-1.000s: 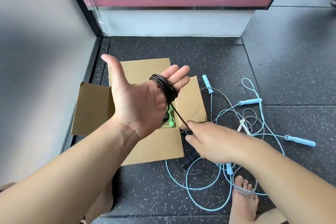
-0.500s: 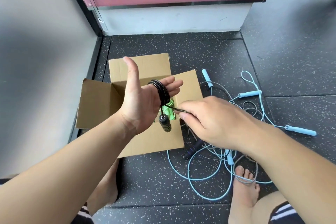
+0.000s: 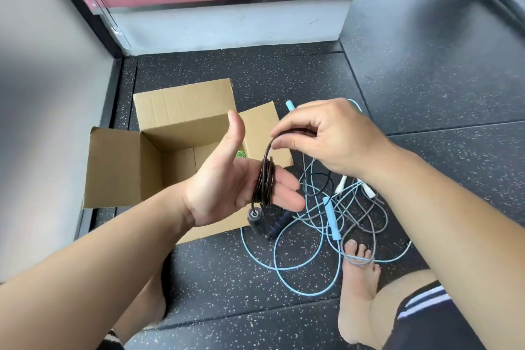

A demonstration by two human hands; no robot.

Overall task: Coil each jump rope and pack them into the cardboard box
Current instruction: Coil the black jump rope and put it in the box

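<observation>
My left hand [image 3: 238, 187] is held flat, palm up, thumb raised, above the open cardboard box [image 3: 147, 162]. A black jump rope [image 3: 265, 185] is coiled several times round its straight fingers, and one black handle [image 3: 255, 220] dangles below them. My right hand [image 3: 326, 136] pinches the black cord just above and to the right of the coil. The rope's second dark handle [image 3: 279, 223] lies on the floor beside the box. A bit of green rope [image 3: 241, 154] shows inside the box.
Light blue and grey jump ropes [image 3: 329, 224] lie tangled on the dark speckled floor right of the box, with blue handles [image 3: 332, 219] and white handles [image 3: 369, 192]. A bare foot [image 3: 359, 273] rests on the cords. A grey wall stands at left, a pink panel behind.
My right hand has risen up and over the left fingers with the black cord, adding a turn to the coil. The left hand has tipped lower, and the view has drawn closer.
</observation>
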